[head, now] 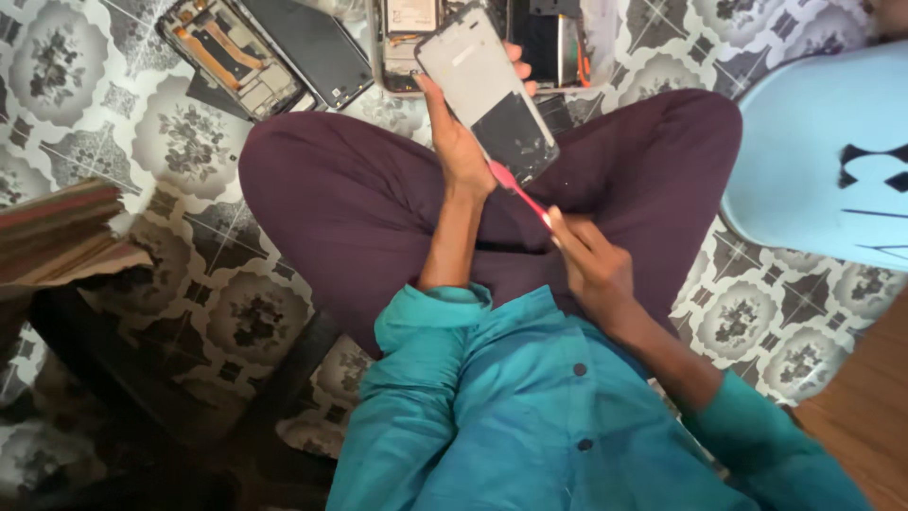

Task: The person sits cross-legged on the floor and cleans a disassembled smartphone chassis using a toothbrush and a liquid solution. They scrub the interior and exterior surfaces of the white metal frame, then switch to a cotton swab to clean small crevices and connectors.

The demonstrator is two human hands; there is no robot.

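My left hand (458,142) holds up a phone screen panel (487,90), grey with a dark cracked patch at its lower end, tilted above my crossed legs in dark maroon trousers. My right hand (588,260) grips a pink toothbrush (519,192) by its handle. The brush head touches the lower edge of the panel. Both sleeves are teal.
On the patterned floor beyond my knees lie an opened phone body (230,55), a dark phone panel (310,45) and a clear tray (397,57) of phone parts. A light blue plastic stool (823,161) stands at right. A striped cloth (57,232) lies at left.
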